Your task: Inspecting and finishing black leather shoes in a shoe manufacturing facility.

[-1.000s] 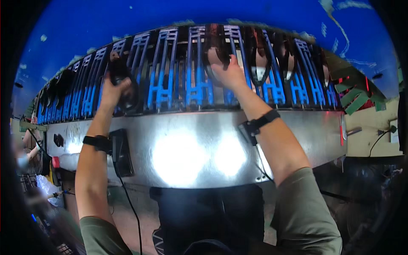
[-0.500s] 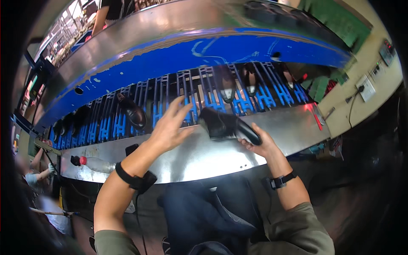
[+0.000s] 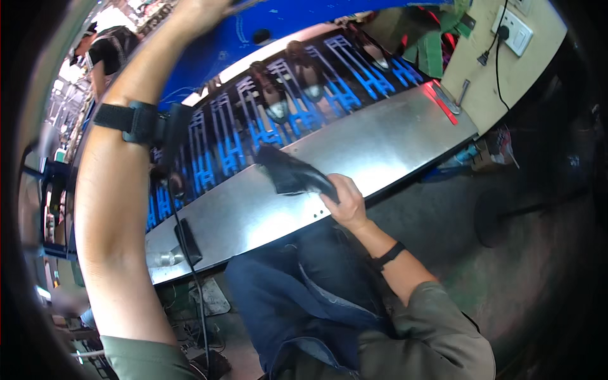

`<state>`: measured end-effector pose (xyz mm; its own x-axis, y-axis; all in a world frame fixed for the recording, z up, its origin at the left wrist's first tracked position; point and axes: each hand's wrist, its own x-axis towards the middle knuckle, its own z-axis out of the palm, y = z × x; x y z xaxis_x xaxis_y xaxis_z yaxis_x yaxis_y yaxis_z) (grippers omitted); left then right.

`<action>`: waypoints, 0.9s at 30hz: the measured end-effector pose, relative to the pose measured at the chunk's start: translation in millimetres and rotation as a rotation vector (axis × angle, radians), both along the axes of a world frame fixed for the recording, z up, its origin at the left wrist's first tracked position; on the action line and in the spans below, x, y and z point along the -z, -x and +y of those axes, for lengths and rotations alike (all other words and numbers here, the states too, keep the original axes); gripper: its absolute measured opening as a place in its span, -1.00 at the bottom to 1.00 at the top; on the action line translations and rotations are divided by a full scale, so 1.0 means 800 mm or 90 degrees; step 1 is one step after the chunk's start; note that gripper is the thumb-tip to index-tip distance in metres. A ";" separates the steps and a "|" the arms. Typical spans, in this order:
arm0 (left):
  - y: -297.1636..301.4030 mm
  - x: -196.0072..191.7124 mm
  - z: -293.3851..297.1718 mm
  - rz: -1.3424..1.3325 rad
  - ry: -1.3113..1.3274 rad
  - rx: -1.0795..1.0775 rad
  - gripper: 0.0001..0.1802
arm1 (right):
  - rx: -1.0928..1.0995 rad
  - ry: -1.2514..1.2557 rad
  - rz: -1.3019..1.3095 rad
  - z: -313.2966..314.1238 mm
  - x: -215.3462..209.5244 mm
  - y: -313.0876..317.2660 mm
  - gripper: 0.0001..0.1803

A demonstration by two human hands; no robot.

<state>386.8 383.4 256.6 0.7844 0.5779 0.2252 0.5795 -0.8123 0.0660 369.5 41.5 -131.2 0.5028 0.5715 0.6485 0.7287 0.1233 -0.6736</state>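
My right hand [image 3: 345, 201] is closed around one end of a black shoe [image 3: 291, 172], tilted just above the metal ledge. The shoe's wider end points left, toward the slatted conveyor. Stretched far up and left, my left hand [image 3: 201, 16] reaches over the blue panel at the upper edge of the picture. Its fingers are smeared and partly cut off, so whether they hold anything does not show. Dark shoes with shiny toes, among them one shoe [image 3: 272, 98] and another shoe [image 3: 309, 76], lie on the blue-and-dark conveyor slats [image 3: 259, 130].
The metal ledge [image 3: 386, 130] runs along my front. Red-handled tools [image 3: 441, 102] lie at its right end. A black device [image 3: 187, 242] and a clear plastic bottle [image 3: 161, 258] are at its left end. A wall socket [image 3: 512, 31] is at right; a person [image 3: 111, 54] stands far left.
My left hand has swung from beside the shoe up and left over the blue panel. The right hand still holds the shoe. The whole view has turned and shifted.
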 end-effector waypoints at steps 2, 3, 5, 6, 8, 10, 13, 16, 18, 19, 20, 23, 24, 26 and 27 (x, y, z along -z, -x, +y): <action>-0.011 0.009 -0.039 -0.177 0.026 0.068 -0.44 | 0.006 0.004 -0.004 -0.001 0.013 -0.009 -0.44; -0.024 0.013 -0.034 -0.168 -0.005 0.079 -0.49 | 0.007 -0.008 -0.019 0.001 0.019 -0.013 -0.43; -0.019 0.005 -0.008 -0.246 0.027 0.120 -0.65 | -0.003 -0.038 -0.063 0.006 0.014 -0.011 -0.41; -0.007 0.009 0.015 -0.248 0.025 0.108 -0.65 | -0.015 -0.038 -0.064 0.006 0.014 -0.008 -0.41; 0.001 0.013 -0.040 -0.361 0.146 0.107 -0.72 | 0.012 -0.043 -0.064 0.006 0.024 -0.007 -0.43; 0.052 0.002 -0.098 -0.299 0.046 0.135 -0.68 | 0.008 -0.018 -0.049 -0.005 0.023 -0.010 -0.45; 0.175 0.005 -0.199 -0.320 -0.057 0.312 -0.75 | -0.002 0.010 -0.050 -0.012 0.018 -0.011 -0.43; 0.294 0.040 -0.346 -0.182 -0.075 0.427 -0.65 | -0.046 0.063 -0.046 -0.024 0.017 -0.023 -0.37; 0.375 0.112 -0.424 -0.099 -0.055 0.490 -0.59 | -0.053 0.160 -0.069 -0.015 0.011 -0.028 -0.33; 0.411 0.150 -0.464 -0.058 0.007 0.458 -0.64 | -0.059 0.328 -0.068 -0.005 -0.027 -0.017 -0.31; 0.444 0.210 -0.495 -0.060 0.066 0.430 -0.71 | -0.060 0.214 -0.196 0.004 -0.051 -0.017 -0.38; 0.526 0.372 -0.543 -0.105 0.200 0.227 -0.71 | -0.093 0.083 -0.353 0.000 -0.204 0.032 -0.51; 0.538 0.392 -0.545 -0.147 0.204 0.190 -0.72 | -0.105 0.002 -0.331 -0.008 -0.243 0.046 -0.50; 0.550 0.376 -0.530 -0.159 0.391 0.089 -0.76 | -0.147 0.031 -0.162 -0.032 -0.291 0.085 -0.50; 0.558 0.379 -0.517 -0.193 0.464 0.068 -0.78 | -0.176 0.053 -0.069 -0.045 -0.292 0.098 -0.52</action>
